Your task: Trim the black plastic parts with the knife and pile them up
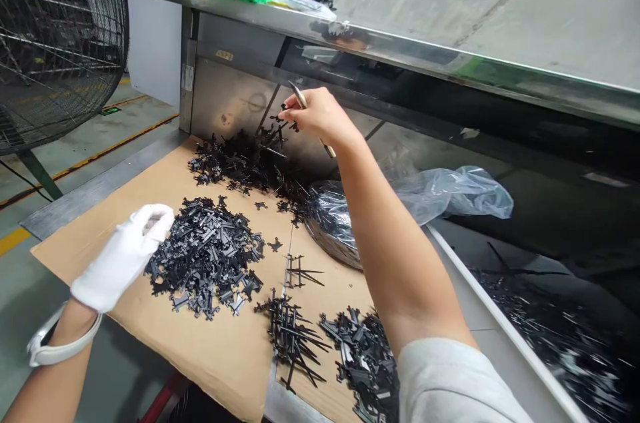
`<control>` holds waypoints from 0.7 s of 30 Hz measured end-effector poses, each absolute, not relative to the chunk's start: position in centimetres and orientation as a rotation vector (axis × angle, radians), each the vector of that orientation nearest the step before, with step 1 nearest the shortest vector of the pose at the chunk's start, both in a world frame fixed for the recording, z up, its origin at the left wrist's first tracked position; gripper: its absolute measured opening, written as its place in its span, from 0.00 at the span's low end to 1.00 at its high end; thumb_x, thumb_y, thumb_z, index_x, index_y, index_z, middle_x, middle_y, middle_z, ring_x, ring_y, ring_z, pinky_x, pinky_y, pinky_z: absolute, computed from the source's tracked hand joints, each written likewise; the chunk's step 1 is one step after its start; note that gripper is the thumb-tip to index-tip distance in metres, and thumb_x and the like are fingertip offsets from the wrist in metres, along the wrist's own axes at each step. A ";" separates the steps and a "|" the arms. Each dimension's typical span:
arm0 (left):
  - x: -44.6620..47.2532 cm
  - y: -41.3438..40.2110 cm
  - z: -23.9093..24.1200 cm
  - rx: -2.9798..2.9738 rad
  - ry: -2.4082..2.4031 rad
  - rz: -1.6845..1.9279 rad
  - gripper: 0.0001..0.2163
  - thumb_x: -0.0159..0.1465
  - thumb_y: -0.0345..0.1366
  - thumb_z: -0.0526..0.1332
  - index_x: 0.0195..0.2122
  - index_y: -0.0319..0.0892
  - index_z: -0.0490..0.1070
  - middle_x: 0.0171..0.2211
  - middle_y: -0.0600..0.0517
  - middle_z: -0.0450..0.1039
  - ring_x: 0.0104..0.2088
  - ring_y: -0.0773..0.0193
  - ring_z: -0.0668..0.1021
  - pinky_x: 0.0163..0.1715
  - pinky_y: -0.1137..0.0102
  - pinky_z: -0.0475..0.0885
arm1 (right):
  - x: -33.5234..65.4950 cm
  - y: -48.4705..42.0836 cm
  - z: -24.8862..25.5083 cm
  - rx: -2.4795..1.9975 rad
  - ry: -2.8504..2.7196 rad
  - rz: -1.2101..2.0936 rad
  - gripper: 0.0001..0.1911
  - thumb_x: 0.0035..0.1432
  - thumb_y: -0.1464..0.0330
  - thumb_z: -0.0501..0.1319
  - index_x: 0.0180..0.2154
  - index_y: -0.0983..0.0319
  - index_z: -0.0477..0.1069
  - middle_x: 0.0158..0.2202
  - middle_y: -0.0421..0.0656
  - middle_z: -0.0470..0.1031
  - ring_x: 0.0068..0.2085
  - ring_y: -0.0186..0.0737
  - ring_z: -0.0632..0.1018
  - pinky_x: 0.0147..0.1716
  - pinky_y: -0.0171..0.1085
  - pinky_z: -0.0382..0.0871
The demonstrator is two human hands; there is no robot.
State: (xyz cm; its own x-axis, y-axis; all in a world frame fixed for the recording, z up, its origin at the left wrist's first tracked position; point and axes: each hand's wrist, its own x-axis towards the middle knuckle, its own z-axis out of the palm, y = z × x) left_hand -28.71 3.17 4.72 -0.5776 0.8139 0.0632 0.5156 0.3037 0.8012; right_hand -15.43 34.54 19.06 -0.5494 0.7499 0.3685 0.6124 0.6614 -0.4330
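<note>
The gloved left hand (127, 253) curls beside the near pile (207, 256) of black parts on the cardboard (230, 356); whether it grips anything cannot be told. The back pile (250, 156) lies beyond, the stems (295, 330) nearer the person. Over the back pile's right side, the bare right hand (323, 113) holds a slim tool (300, 98), black bits (295, 126) at its fingertips. A loose pinch could drop them; the exposed tip could prick. The right pile (367, 360) sits close to the stems, so a sweeping forearm could mix them.
</note>
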 end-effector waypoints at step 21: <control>-17.4 12.5 3.8 1.306 1.376 1.216 0.27 0.58 0.37 0.63 0.59 0.38 0.63 0.50 0.41 0.76 0.50 0.55 0.77 0.57 0.57 0.69 | -1.8 24.4 14.8 -0.900 -2.330 1.325 0.08 0.53 0.65 0.66 0.30 0.63 0.70 0.19 0.33 0.61 0.19 0.26 0.58 0.19 0.33 0.47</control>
State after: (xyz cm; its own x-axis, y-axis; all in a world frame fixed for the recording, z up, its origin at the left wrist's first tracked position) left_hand -17.37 12.48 3.80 -0.0836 0.9958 0.0362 0.1583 -0.0226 0.9871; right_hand -1.81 24.36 14.83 -0.7531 0.6569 -0.0362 0.3670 0.3739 -0.8518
